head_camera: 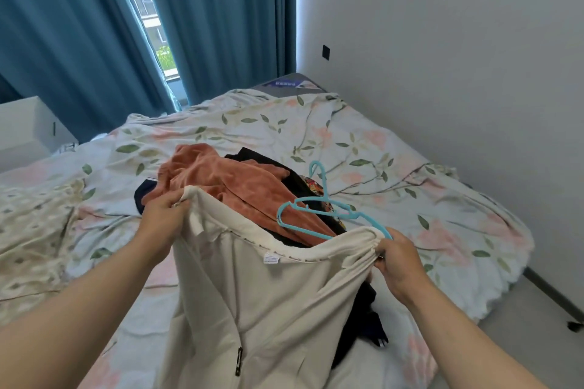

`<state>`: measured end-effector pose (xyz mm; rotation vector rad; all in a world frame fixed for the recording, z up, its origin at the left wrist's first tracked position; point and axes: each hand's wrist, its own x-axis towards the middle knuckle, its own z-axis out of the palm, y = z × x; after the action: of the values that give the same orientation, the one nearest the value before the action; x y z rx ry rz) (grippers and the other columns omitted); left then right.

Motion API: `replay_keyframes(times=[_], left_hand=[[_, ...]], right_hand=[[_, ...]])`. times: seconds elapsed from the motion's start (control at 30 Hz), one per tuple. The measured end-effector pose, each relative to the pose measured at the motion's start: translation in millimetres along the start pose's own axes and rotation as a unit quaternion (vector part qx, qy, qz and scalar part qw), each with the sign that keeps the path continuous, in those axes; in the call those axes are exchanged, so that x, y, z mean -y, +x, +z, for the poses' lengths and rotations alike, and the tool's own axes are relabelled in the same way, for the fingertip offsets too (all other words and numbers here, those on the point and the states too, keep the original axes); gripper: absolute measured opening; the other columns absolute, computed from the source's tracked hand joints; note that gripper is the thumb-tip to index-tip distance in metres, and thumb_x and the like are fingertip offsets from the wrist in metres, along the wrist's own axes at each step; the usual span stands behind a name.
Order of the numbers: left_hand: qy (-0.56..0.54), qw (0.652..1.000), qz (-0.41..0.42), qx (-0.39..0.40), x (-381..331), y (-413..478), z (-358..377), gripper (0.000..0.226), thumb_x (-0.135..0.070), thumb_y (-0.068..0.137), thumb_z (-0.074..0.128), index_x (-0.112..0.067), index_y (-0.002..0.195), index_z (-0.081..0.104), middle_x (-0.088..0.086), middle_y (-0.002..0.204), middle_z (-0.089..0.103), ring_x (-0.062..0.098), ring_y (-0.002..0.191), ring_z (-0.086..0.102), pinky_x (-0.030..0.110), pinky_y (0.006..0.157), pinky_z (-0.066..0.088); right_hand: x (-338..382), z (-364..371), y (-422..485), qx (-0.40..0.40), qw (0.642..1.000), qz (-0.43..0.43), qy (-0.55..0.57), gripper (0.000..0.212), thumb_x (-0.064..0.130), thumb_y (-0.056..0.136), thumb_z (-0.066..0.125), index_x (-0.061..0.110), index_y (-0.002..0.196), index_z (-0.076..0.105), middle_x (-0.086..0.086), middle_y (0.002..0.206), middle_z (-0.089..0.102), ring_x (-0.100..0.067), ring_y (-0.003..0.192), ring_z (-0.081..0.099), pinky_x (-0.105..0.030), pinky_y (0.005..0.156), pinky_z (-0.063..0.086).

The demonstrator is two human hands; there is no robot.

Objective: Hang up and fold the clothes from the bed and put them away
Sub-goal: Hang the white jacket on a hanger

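Observation:
I hold a cream garment [268, 300] up in front of me over the bed [379, 148]. My left hand [162, 213] grips its top edge at the left. My right hand [396, 257] grips the bunched top edge at the right, together with the end of a light blue plastic hanger [319, 208]. The hanger sticks up and away over the pile. Behind the cream garment lies a rust-coloured velvety garment [221, 177] on top of dark clothes [262, 158]. More dark fabric [363, 322] shows below my right hand.
The bed has a crumpled floral sheet. Blue curtains [79, 35] and a window stand behind it, a white wall [442, 41] runs along its right side, and a white cabinet [28, 129] is at the left. Grey floor [537, 341] shows at the bottom right.

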<state>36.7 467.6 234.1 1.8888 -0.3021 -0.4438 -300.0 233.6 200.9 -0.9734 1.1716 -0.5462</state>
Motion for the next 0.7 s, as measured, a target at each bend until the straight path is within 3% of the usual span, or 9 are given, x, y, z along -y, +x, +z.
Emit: replay_keyframes(times=[0.07, 0.17, 0.3, 0.4, 0.5, 0.6, 0.7], left_hand=[[0.002, 1.0, 0.007, -0.013, -6, 22, 2, 0.037, -0.016, 0.093, 0.061, -0.027, 0.128, 0.066, -0.007, 0.132, 0.06, 0.015, 0.113, 0.057, 0.034, 0.098, 0.046], [0.011, 1.0, 0.021, -0.009, -9, 57, 11, 0.035, -0.024, 0.095, 0.06, -0.029, 0.129, 0.064, -0.006, 0.129, 0.062, 0.021, 0.113, 0.058, 0.041, 0.101, 0.047], [-0.004, 0.999, 0.016, 0.034, 34, 93, 46, 0.037, -0.009, 0.098, 0.054, -0.027, 0.13, 0.062, -0.007, 0.112, 0.061, 0.005, 0.088, 0.054, 0.028, 0.079, 0.044], [0.018, 0.998, -0.008, 0.063, 91, 111, 68, 0.036, -0.009, 0.099, 0.053, -0.017, 0.133, 0.061, -0.007, 0.113, 0.06, 0.011, 0.091, 0.054, 0.031, 0.084, 0.041], [0.015, 0.994, -0.031, 0.1, 135, 127, 76, 0.03, -0.007, 0.099, 0.052, -0.016, 0.123, 0.068, -0.005, 0.107, 0.067, 0.013, 0.088, 0.06, 0.029, 0.075, 0.049], [0.022, 0.991, -0.049, 0.121, 151, 137, 73, 0.031, -0.01, 0.096, 0.052, -0.032, 0.105, 0.073, -0.005, 0.1, 0.069, 0.025, 0.095, 0.063, 0.043, 0.084, 0.051], [0.022, 0.989, -0.061, 0.134, 152, 142, 64, 0.035, -0.011, 0.093, 0.053, -0.039, 0.087, 0.074, -0.001, 0.098, 0.072, 0.026, 0.091, 0.065, 0.04, 0.075, 0.052]], right_hand=[[9, 0, 8, -0.006, 0.999, -0.026, 0.045, 0.037, -0.017, 0.076, 0.033, 0.002, 0.085, 0.063, -0.014, 0.076, 0.059, -0.025, 0.066, 0.054, -0.036, 0.062, 0.044], [14, 4, 26, -0.015, 0.993, -0.041, 0.11, 0.038, -0.019, 0.077, 0.031, 0.0, 0.088, 0.062, -0.015, 0.08, 0.061, -0.028, 0.072, 0.057, -0.037, 0.067, 0.047], [-14, 28, 54, -0.029, 0.989, -0.009, 0.143, 0.035, -0.017, 0.076, 0.028, -0.002, 0.088, 0.058, -0.017, 0.078, 0.06, -0.031, 0.067, 0.057, -0.036, 0.062, 0.047], [-49, 52, 77, -0.05, 0.983, 0.032, 0.173, 0.038, -0.01, 0.076, 0.029, -0.002, 0.099, 0.058, -0.019, 0.089, 0.061, -0.032, 0.072, 0.058, -0.032, 0.059, 0.048], [-68, 65, 95, -0.051, 0.976, 0.052, 0.207, 0.026, 0.007, 0.089, 0.04, -0.004, 0.095, 0.063, -0.018, 0.089, 0.068, -0.033, 0.073, 0.067, -0.031, 0.059, 0.055], [-70, 68, 105, -0.062, 0.986, 0.032, 0.151, 0.04, 0.033, 0.102, 0.051, -0.001, 0.097, 0.072, -0.019, 0.095, 0.075, -0.028, 0.081, 0.075, -0.033, 0.066, 0.059], [-52, 58, 105, -0.12, 0.99, -0.029, 0.075, 0.037, 0.034, 0.103, 0.052, 0.005, 0.087, 0.069, -0.011, 0.087, 0.074, -0.02, 0.067, 0.07, -0.032, 0.06, 0.054]])
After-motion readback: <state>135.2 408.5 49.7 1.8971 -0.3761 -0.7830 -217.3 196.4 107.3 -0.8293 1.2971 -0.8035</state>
